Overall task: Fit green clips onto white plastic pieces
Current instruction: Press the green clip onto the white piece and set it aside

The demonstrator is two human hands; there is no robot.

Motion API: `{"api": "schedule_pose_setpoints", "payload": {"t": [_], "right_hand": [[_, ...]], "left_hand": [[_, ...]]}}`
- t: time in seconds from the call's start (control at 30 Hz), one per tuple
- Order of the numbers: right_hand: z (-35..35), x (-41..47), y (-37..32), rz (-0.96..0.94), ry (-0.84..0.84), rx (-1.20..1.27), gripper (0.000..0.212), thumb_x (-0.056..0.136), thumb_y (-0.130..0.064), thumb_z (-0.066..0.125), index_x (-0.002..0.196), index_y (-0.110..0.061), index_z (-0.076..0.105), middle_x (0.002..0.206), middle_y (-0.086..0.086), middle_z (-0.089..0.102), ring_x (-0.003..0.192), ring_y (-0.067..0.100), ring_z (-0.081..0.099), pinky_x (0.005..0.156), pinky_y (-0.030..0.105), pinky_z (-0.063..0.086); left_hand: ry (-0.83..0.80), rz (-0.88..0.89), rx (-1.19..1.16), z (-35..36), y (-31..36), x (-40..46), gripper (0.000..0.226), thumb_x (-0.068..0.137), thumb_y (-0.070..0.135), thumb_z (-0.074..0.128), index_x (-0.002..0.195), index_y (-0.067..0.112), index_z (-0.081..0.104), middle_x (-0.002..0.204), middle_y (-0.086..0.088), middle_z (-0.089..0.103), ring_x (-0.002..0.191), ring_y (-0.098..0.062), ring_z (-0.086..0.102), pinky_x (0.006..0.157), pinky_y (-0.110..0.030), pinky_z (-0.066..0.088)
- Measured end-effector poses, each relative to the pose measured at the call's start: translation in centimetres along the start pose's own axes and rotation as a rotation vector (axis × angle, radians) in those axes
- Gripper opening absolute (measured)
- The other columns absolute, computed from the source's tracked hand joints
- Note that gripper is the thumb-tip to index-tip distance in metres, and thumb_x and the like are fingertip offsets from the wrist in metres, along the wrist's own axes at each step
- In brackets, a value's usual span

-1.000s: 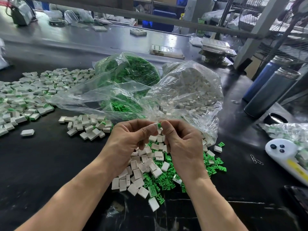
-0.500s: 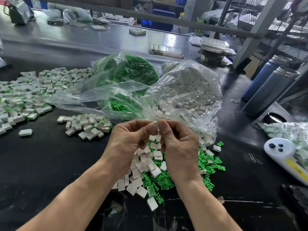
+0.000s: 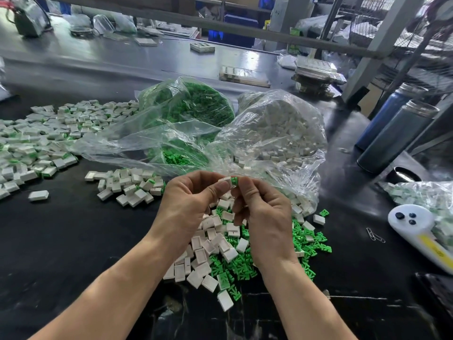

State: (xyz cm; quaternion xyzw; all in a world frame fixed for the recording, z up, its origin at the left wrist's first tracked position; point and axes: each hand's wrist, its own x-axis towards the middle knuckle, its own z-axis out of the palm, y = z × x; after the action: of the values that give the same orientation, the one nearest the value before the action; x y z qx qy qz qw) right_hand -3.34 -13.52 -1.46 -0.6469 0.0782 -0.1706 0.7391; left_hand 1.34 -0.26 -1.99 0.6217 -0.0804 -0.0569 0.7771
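Change: since a half second ago both hands have tilted a little, so the green clip now shows between the fingertips where only a white edge showed before.
White piece: small white rectangular plastic piece (image 3: pixel 226 180), pinched at the thumb tip of the left hand (image 3: pixel 188 204), raised above the loose heap.
Green clip: small green plastic clip (image 3: pixel 234 180), touching the right end of the white piece, pinched by thumb and forefinger of the right hand (image 3: pixel 263 217).
Hands: both clamped on their parts, fingertips meeting; the other fingers are curled below.
Under the hands: mixed heap of loose white plastic pieces (image 3: pixel 208 244) and loose green clips (image 3: pixel 302 239) on the black worktable (image 3: pixel 73 241), the green ones lying mostly below and right of the right hand.
Left of the left hand: small cluster of white pieces (image 3: pixel 127 186), a few showing green; further left, a wide spread of white pieces with green edges (image 3: pixel 36 141).
Beyond the hands: clear plastic bag of green clips (image 3: pixel 193 106), and just to its right a clear plastic bag of white pieces (image 3: pixel 282 128), its open mouth reaching down to the fingertips.
Right of the right hand: white handheld device with dark buttons and a yellow label (image 3: pixel 416 229), two paper clips (image 3: pixel 375 235) beside it, and two tall dark blue cylindrical flasks (image 3: pixel 392 133) farther off.
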Motion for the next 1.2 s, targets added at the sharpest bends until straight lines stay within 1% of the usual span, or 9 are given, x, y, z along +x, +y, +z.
{"api": "schedule_pose_setpoints", "payload": {"t": [0.17,0.27,0.33,0.43,0.63,0.77,0.9,1.1,1.2], "right_hand": [[-0.4,0.4,-0.2,0.219,-0.108,0.230,0.036,0.097,-0.041,0.063,0.088,-0.010,0.079,0.075,0.008,0.066,0.057,0.016,0.056,0.043,0.026,0.044],[-0.4,0.4,-0.1,0.334,-0.182,0.169,0.058,0.102,-0.059,0.047,0.081,-0.015,0.078,0.071,0.007,0.064,0.052,0.015,0.053,0.039,0.026,0.039],[-0.1,0.1,-0.1,0.332,-0.184,0.100,0.063,0.103,-0.064,0.042,0.069,-0.022,0.074,0.064,0.004,0.061,0.048,0.015,0.050,0.038,0.025,0.035],[0.1,-0.2,-0.1,0.256,-0.141,0.013,0.062,0.106,-0.060,0.039,0.068,-0.027,0.074,0.057,-0.002,0.056,0.045,0.012,0.047,0.037,0.023,0.034],[0.5,-0.3,-0.3,0.226,-0.056,0.036,0.061,0.107,-0.054,0.039,0.063,-0.028,0.072,0.052,-0.003,0.053,0.041,0.011,0.045,0.036,0.020,0.033],[1.0,-0.4,-0.5,0.255,-0.017,0.095,0.058,0.109,-0.046,0.041,0.067,-0.027,0.076,0.047,-0.009,0.050,0.038,0.008,0.043,0.036,0.017,0.031],[1.4,-0.7,-0.6,0.253,0.003,0.134,0.066,0.110,-0.037,0.038,0.055,-0.032,0.073,0.045,-0.010,0.058,0.038,0.001,0.055,0.034,0.016,0.039],[1.3,-0.3,-0.1,0.193,-0.006,0.149,0.060,0.110,-0.029,0.035,0.071,-0.022,0.079,0.060,-0.003,0.070,0.047,0.001,0.061,0.041,0.016,0.045],[1.2,-0.2,0.0,0.167,0.011,0.112,0.068,0.110,-0.024,0.032,0.057,-0.030,0.074,0.048,-0.010,0.060,0.042,-0.001,0.056,0.039,0.015,0.042]], "left_hand": [[-0.048,0.028,0.031,-0.2,0.1,-0.2,0.019,0.078,0.030,0.081,0.092,0.018,0.077,0.086,0.003,0.077,0.075,-0.006,0.071,0.070,-0.015,0.054],[-0.132,0.037,0.043,0.0,0.2,-0.5,0.017,0.080,0.031,0.082,0.094,0.022,0.078,0.098,-0.009,0.077,0.089,-0.020,0.075,0.079,-0.024,0.059],[-0.188,0.039,0.050,0.3,0.1,-0.7,0.016,0.083,0.030,0.083,0.095,0.021,0.077,0.102,-0.016,0.075,0.082,-0.024,0.073,0.076,-0.031,0.060],[-0.229,0.041,0.052,0.7,0.0,-0.8,0.020,0.083,0.032,0.083,0.096,0.019,0.076,0.104,-0.023,0.072,0.077,-0.028,0.070,0.072,-0.041,0.061],[-0.256,0.049,0.056,0.7,0.1,-0.9,0.025,0.080,0.036,0.083,0.096,0.019,0.076,0.105,-0.026,0.071,0.075,-0.034,0.070,0.070,-0.045,0.063],[-0.249,0.059,0.098,0.9,-0.1,-1.1,0.014,0.084,0.029,0.080,0.096,0.022,0.076,0.101,-0.016,0.075,0.079,-0.038,0.075,0.068,-0.041,0.063],[-0.219,0.096,0.163,1.3,-0.3,-1.2,0.013,0.082,0.030,0.079,0.093,0.024,0.075,0.106,-0.006,0.075,0.082,-0.029,0.076,0.074,-0.045,0.063],[-0.205,0.108,0.169,1.6,-0.2,-1.5,0.009,0.086,0.025,0.079,0.094,0.022,0.076,0.102,-0.001,0.077,0.085,-0.033,0.075,0.080,-0.050,0.064],[-0.201,0.111,0.177,1.7,0.0,-1.6,0.005,0.091,0.018,0.078,0.095,0.021,0.076,0.100,-0.004,0.078,0.084,-0.037,0.074,0.082,-0.057,0.062]]}}
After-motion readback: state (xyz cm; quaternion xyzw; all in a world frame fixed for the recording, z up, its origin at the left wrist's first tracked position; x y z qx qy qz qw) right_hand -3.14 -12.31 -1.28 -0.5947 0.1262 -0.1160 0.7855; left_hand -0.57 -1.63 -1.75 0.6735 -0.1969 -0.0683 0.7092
